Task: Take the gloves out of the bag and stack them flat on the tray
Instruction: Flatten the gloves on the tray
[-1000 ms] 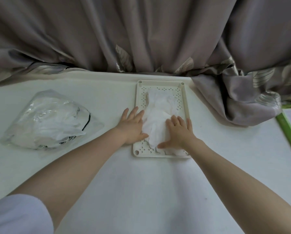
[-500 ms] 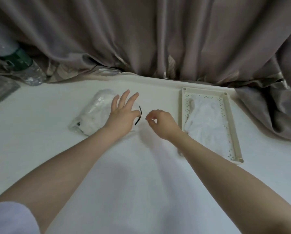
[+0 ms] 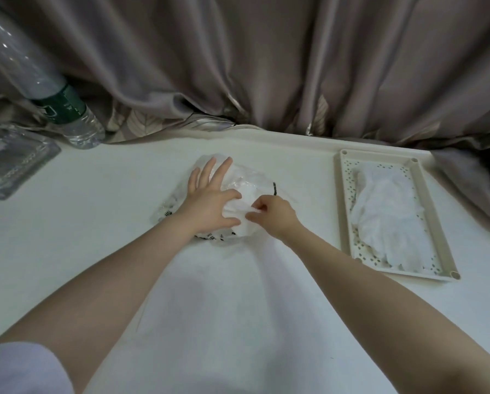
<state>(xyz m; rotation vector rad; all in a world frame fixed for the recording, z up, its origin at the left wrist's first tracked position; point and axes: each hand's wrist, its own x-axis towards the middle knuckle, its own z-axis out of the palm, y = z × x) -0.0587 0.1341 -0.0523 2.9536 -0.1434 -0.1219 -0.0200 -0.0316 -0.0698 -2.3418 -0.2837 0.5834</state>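
A clear plastic bag (image 3: pixel 246 177) with white gloves inside lies in the middle of the white table. My left hand (image 3: pixel 209 203) lies flat on the bag with straight, spread fingers, pressing it down. My right hand (image 3: pixel 272 214) pinches a white glove (image 3: pixel 242 216) at the bag's near right opening. To the right stands a cream perforated tray (image 3: pixel 440 237) with white gloves (image 3: pixel 388 214) lying flat in it.
A clear plastic bottle (image 3: pixel 53 100) with a green label leans at the back left, beside a clear plastic box (image 3: pixel 13 163). A grey-brown curtain (image 3: pixel 266 66) hangs along the table's far edge and bunches at the right of the tray.
Both hands left the tray and went left to the bag. My left hand now presses the bag, and my right hand has taken hold of a glove at its opening.
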